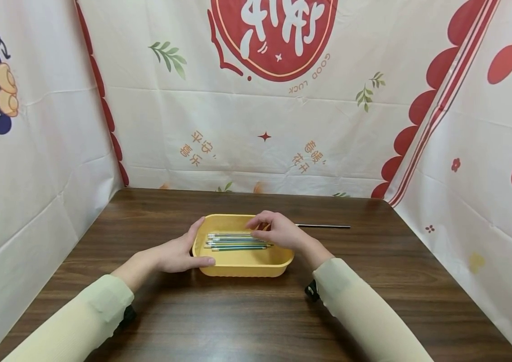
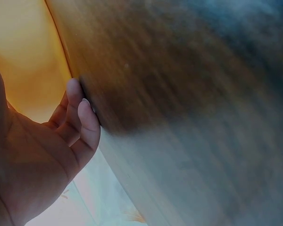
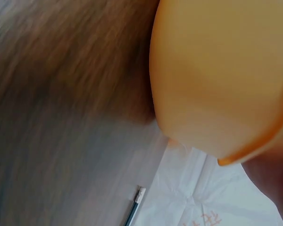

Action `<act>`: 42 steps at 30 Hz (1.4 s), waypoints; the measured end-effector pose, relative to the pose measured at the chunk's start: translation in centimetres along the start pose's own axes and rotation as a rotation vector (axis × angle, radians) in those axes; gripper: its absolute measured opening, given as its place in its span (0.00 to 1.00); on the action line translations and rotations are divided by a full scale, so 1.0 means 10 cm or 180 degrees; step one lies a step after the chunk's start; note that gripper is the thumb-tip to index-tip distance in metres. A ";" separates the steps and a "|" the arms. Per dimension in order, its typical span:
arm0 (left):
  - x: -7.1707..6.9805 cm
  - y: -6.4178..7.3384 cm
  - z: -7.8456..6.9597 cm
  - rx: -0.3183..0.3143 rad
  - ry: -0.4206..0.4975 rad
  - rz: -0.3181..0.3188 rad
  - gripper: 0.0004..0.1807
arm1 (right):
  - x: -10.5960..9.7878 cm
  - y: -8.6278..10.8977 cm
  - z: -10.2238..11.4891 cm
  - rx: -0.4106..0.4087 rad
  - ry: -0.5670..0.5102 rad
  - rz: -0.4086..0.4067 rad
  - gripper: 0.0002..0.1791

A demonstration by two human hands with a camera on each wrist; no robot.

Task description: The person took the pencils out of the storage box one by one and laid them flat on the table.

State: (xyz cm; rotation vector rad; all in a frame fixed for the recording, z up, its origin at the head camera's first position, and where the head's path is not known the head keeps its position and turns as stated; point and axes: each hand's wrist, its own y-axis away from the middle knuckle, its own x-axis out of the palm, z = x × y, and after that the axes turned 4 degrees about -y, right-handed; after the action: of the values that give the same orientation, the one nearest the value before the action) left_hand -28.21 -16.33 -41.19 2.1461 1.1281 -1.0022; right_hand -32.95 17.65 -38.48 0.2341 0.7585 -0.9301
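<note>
A yellow plastic basket (image 1: 245,271) with rounded ends sits on the table. Several pencils (image 1: 237,246), striped in green, blue and pale tones, lie side by side inside it, their eraser ends to the left. My left hand (image 1: 179,254) grips the basket's left end, thumb over the front rim and fingers along the outside, as the left wrist view also shows. Over the basket's right part hovers my right hand (image 1: 278,231), fingers loosely bent above the pencils' right ends, with a gap between thumb and forefinger. In the right wrist view the basket wall hides most of this hand.
One dark pencil (image 1: 323,226) lies on the brown wooden table (image 1: 237,322) behind and right of the basket; its pale end (image 3: 140,194) shows in the right wrist view. Printed white cloth (image 1: 256,115) hangs around the table's back and sides.
</note>
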 end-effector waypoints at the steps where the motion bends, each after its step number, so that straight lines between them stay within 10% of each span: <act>1: 0.00 0.00 0.00 0.0002 0.0001 0.0001 0.71 | 0.01 -0.01 0.00 0.0008 -0.0007 0.0012 0.14; 22: 0.00 0.00 -0.02 -0.0055 -0.0002 0.0044 0.72 | 0.31 -0.19 0.00 0.0151 -0.0120 0.0006 0.11; 42: 0.02 0.00 -0.01 -0.0071 -0.0009 0.0031 0.72 | 0.38 -0.19 -0.01 0.0312 0.0239 0.0584 0.10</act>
State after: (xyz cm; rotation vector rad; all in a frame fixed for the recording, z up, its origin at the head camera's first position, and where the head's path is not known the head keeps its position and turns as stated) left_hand -28.08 -16.16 -41.30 2.1302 1.1212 -0.9834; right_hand -33.11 14.13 -40.87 0.4196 0.7478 -0.7882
